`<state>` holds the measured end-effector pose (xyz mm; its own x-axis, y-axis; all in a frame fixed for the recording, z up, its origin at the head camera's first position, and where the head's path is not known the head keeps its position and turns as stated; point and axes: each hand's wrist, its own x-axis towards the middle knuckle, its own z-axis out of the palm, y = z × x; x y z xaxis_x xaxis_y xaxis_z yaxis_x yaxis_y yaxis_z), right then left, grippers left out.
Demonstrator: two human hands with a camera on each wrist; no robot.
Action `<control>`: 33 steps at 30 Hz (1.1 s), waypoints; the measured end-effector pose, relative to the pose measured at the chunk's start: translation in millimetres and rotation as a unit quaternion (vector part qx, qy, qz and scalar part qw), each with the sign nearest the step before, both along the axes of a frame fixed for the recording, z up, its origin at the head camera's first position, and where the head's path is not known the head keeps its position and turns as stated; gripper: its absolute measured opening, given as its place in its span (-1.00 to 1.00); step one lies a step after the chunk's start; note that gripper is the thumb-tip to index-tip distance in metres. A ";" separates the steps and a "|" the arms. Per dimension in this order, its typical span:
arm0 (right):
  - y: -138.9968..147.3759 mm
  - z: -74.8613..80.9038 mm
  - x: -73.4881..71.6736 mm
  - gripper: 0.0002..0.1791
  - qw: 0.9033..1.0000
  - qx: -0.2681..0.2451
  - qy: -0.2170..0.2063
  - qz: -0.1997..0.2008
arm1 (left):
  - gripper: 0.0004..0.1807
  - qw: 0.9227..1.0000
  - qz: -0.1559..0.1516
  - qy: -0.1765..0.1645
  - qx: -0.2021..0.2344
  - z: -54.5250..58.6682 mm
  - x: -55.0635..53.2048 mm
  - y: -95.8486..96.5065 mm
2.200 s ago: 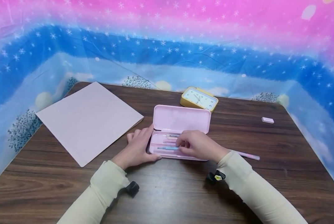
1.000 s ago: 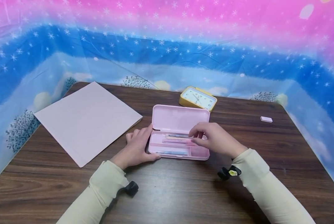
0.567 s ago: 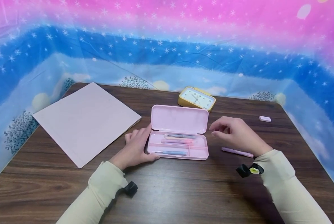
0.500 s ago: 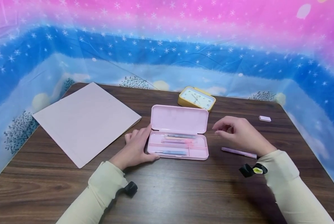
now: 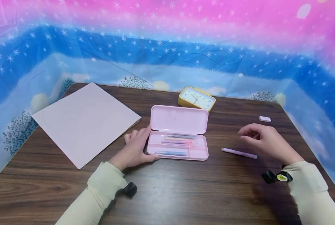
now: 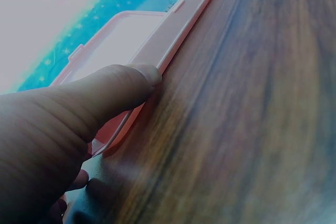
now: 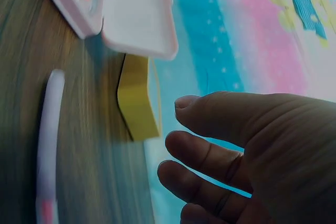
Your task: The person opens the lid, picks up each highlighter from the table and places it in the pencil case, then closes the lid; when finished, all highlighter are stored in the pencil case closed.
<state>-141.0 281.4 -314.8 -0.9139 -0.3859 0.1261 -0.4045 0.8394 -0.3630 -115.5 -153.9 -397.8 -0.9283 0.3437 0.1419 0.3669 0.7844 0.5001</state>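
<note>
A pink pencil case [image 5: 199, 153] stands with its lid up in the middle of the table. Several pens [image 5: 178, 142] lie in its back compartment, and a blue pen [image 5: 171, 153] lies in the front left one. My left hand [image 5: 133, 152] grips the case's left end, thumb on the front edge [image 6: 142, 74], other fingers along the side. Over the table to the right, my right hand [image 5: 267, 142] hovers with loosely bent fingers and holds nothing. Below and left of it a pale purple pen [image 5: 239, 153] lies on the wood.
Behind the case lies a yellow alarm clock [image 5: 196, 98]. A small white eraser [image 5: 265, 119] is at the far right. To the left lies a large pale square board [image 5: 87, 125]. A patterned cloth [image 5: 167, 47] hangs around the table's back and sides.
My right hand has let go of the blue pen in the front compartment, left the case and moved right, uncovering the purple pen. My left hand has stayed on the case.
</note>
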 end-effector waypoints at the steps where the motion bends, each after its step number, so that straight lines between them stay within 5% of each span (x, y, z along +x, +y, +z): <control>1: 4.4 -1.3 1.1 -0.88 1.000 0.001 -0.002 -0.005 | 0.23 1.000 0.000 -0.001 -0.001 0.2 -0.1 0.1; 13: 43.3 -32.3 7.8 -0.83 0.998 0.016 -0.047 -0.032 | 0.23 1.000 -0.001 -0.001 -0.001 0.2 0.3 -0.1; 33: 43.1 -58.4 9.9 -0.91 0.999 0.019 -0.044 -0.008 | 0.22 1.000 -0.005 0.011 0.006 -0.7 0.5 -0.6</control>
<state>-131.1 324.5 -373.1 -0.9267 -0.3745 0.0300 -0.3591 0.8593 -0.3643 -115.0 -154.5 -398.5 -0.9217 0.3505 0.1665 0.3852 0.7754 0.5004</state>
